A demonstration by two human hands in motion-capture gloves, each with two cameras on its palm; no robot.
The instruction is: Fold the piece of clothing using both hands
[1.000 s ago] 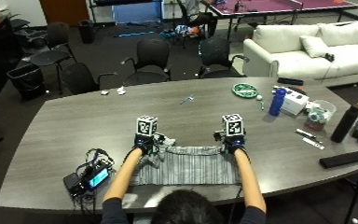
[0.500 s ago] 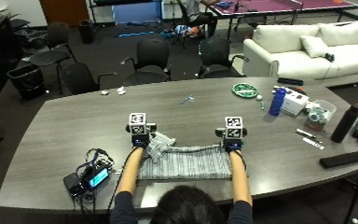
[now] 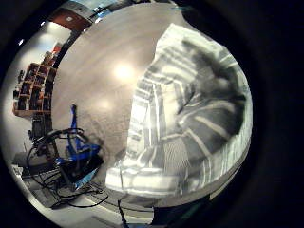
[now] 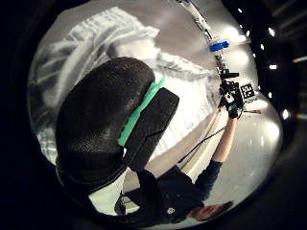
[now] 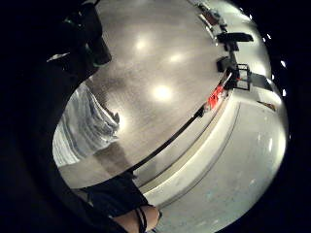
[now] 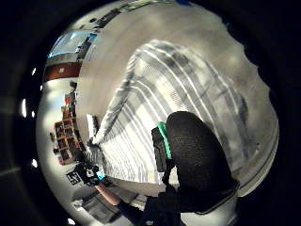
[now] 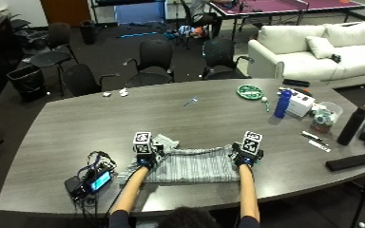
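Hands [image 7: 146, 158] [image 7: 245, 156] pinch striped garment [image 7: 192, 165] edges | cabled device [image 7: 89, 180] left | blue bottle [image 7: 283, 103] far right

Grey-and-white striped clothing [image 7: 192, 165] on dark grey wood-grain table [image 7: 170, 116]; blue bottle [image 7: 283, 103].

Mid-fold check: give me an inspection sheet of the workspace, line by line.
Surface: grey oval table.
Job's things: striped garment lies at the near edge, between the hands.
Clutter: blue bottle, green dish, white box, black bottle, black case.
Grippers: left hand at the garment's left end, right hand at its right end; fingers cannot be told.
Cables: wires around the device at the left.
Surroundings: office chairs, white sofa.
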